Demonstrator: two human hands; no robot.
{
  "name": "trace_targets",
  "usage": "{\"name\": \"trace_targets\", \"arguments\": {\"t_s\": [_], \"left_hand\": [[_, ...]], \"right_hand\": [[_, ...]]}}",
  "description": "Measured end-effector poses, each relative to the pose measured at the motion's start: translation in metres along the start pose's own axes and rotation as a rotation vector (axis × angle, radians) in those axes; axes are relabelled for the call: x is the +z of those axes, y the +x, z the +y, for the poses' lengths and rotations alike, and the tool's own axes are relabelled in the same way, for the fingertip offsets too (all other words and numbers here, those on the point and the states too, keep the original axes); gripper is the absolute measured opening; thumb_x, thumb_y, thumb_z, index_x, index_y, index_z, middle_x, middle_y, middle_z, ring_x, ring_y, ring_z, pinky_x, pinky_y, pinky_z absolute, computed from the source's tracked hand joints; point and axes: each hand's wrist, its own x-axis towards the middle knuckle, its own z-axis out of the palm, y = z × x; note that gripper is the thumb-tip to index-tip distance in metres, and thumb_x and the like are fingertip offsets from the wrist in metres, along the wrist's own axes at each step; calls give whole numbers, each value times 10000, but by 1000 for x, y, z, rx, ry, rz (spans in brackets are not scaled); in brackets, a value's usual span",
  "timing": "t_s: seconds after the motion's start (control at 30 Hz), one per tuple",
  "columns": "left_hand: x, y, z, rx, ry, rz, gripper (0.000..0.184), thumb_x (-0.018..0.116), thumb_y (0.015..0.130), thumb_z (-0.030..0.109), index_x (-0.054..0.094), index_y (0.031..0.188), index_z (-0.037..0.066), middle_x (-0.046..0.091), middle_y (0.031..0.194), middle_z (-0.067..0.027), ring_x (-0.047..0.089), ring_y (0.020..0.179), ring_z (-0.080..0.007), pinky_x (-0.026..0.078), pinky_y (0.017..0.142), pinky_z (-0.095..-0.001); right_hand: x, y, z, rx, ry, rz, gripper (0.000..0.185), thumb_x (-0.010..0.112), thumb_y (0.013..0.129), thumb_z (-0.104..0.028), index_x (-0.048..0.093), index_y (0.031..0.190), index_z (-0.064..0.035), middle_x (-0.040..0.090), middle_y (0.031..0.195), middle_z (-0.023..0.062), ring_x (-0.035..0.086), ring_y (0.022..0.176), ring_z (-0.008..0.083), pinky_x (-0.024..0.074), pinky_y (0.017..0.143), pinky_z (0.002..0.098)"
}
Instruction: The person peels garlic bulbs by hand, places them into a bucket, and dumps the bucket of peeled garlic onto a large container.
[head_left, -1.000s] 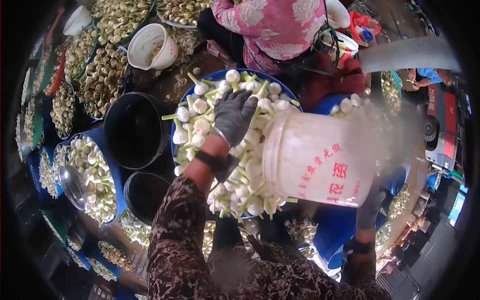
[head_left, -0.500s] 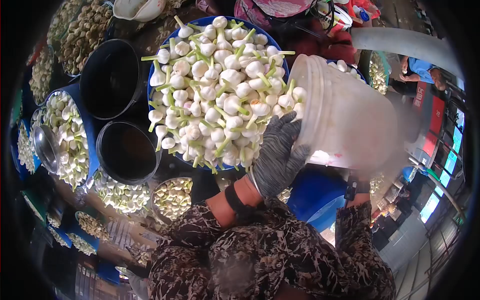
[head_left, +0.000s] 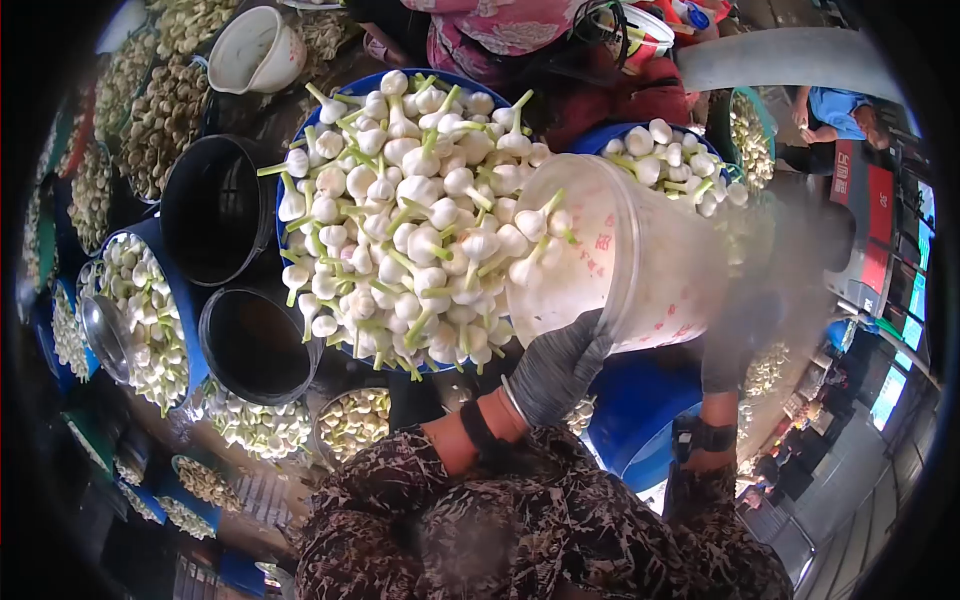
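Observation:
A translucent white plastic bucket lies tilted on its side, its mouth facing left over a heaped blue basin. White garlic bulbs with cut green stems fill that basin, and several sit at the bucket's lip. My left hand, in a grey glove, grips the underside of the bucket near its rim. At the bucket's base is my right hand, also gloved; it supports that end, though a blurry patch hides its fingers.
Two black buckets stand left of the basin, near another blue container of garlic. A second blue basin of bulbs is behind the bucket. A person in pink floral clothing is at the far side. A white tub lies upper left.
The bucket's mouth has turned more toward me, showing its inside. My left hand has slid from the rim beside the bulbs to the bucket's underside. The heaped basin appears further left and lower.

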Motion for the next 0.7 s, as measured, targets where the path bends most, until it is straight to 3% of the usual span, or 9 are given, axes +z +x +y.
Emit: {"name": "trace_targets", "arguments": {"t_s": [0.13,0.23,0.3,0.4,0.43,0.6,0.7], "left_hand": [[8,4,11,26,-59,78,239,500,981,170,564,1119,-14,625,865,-148,621,764,-242,491,707,-342],[13,7,16,8,-43,81,257,522,974,173,568,1133,-23,639,894,-160,635,804,-243,500,741,-343],[15,2,19,49,-56,78,318,490,977,212,541,1202,-7,643,962,-227,649,906,-362,509,787,-394],[11,-5,33,14,8,65,320,495,977,218,540,1201,-7,649,963,-219,656,900,-341,510,794,-389],[10,-8,35,80,9,96,324,489,984,225,534,1206,-8,651,945,-197,656,892,-298,504,810,-374],[-17,-29,60,40,-147,101,333,561,953,150,526,1236,-23,655,1008,-176,644,945,-245,501,848,-354],[-34,-46,54,103,-207,155,327,540,963,152,526,1257,11,643,1037,-170,620,988,-221,495,866,-366]], "right_hand": [[-1,-1,11,-28,-37,-72,710,599,925,-388,285,1463,-46,386,1430,133,394,1292,236,322,1086,395],[-21,5,41,218,109,-86,644,588,934,-384,350,1417,-31,455,1354,120,453,1218,217,370,1038,374],[-43,12,62,404,251,-82,604,581,940,-381,394,1387,-21,502,1303,111,492,1169,204,403,1006,360],[-50,18,68,538,335,-102,552,570,949,-378,459,1342,-6,572,1227,99,551,1096,185,451,958,340],[-51,18,64,454,279,-94,541,566,946,-414,513,1282,6,619,1125,80,585,1000,167,490,881,318],[-11,1,-41,408,126,-156,555,561,941,-446,514,1285,-13,613,1125,85,584,985,166,492,854,322],[12,-9,-76,164,-213,-155,548,545,948,-457,520,1271,-15,614,1103,87,580,963,162,491,838,326]]}}
